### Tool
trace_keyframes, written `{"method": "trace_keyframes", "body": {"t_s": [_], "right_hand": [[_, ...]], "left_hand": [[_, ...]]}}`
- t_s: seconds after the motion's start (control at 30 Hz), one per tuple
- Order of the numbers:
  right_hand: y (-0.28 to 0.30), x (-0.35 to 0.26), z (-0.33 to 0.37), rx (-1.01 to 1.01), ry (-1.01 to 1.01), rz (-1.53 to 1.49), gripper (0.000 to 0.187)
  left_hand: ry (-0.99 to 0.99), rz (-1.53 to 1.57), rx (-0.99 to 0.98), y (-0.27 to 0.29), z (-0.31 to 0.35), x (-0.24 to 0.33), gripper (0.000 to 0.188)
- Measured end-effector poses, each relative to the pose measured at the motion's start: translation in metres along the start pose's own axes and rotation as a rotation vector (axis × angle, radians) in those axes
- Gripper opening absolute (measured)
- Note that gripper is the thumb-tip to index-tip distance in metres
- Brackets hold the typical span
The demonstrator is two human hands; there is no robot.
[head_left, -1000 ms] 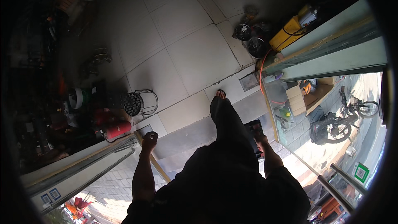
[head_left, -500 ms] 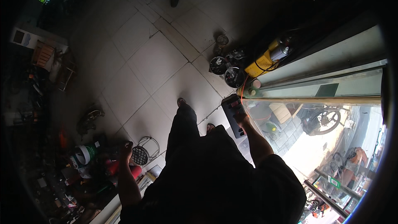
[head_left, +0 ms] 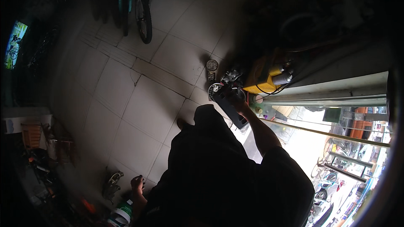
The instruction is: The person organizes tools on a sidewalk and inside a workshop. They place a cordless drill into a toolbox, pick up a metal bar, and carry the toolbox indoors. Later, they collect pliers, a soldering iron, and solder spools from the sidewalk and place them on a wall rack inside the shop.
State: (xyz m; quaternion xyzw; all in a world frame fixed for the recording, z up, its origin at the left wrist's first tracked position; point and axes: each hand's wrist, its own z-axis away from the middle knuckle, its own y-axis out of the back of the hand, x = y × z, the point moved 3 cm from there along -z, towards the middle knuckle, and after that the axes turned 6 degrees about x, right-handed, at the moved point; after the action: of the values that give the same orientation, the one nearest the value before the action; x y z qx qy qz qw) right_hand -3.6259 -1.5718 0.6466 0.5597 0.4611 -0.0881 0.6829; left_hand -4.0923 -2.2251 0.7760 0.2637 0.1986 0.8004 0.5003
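A long dark rectangular box with cut-outs (head_left: 239, 120) hangs from my right hand (head_left: 240, 104), whose fingers are closed on its upper side. Its far end overlaps two round bowls (head_left: 213, 88) of small parts standing on the floor. My left hand (head_left: 137, 182) hangs low on the left with its fingers curled in. Whether something small and dark sits inside that hand is too dim to make out. Near it lie a dark metal part (head_left: 111, 185) and a white and green bucket (head_left: 122, 213).
A yellow box (head_left: 257, 80) with spray cans (head_left: 282, 77) stands beside the wall at right. Bright glass panels (head_left: 294, 128) run along the right. Bicycles (head_left: 143, 17) are parked at the far side. A wooden chair-like thing (head_left: 32, 135) stands at left on the tiled floor (head_left: 143, 113).
I have stepped forward and turned right. The dark box has come over the bowls in my right hand. The round black stool-like thing near my left hand has left the view.
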Motion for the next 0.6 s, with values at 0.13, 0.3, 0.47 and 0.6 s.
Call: {"method": "trace_keyframes", "body": {"t_s": [0.13, 0.3, 0.47, 0.6], "right_hand": [[-0.017, -0.084, -0.114, -0.216, -0.046, 0.19, 0.027], [0.01, -0.204, -0.256, -0.212, -0.195, -0.125, 0.031], [0.018, -0.203, -0.391, -0.444, -0.228, -0.019, 0.052], [0.012, -0.186, -0.468, -0.437, -0.375, -0.054, 0.067]], "left_hand": [[-0.186, 0.133, 0.197, 0.046, -0.023, 0.161, 0.032], [-0.429, 0.07, 0.212, 0.053, -0.059, 0.322, 0.028], [-0.247, -0.052, 0.095, 0.02, -0.069, 0.414, 0.027], [-0.369, -0.288, 0.013, -0.015, -0.035, 0.528, 0.031]]}}
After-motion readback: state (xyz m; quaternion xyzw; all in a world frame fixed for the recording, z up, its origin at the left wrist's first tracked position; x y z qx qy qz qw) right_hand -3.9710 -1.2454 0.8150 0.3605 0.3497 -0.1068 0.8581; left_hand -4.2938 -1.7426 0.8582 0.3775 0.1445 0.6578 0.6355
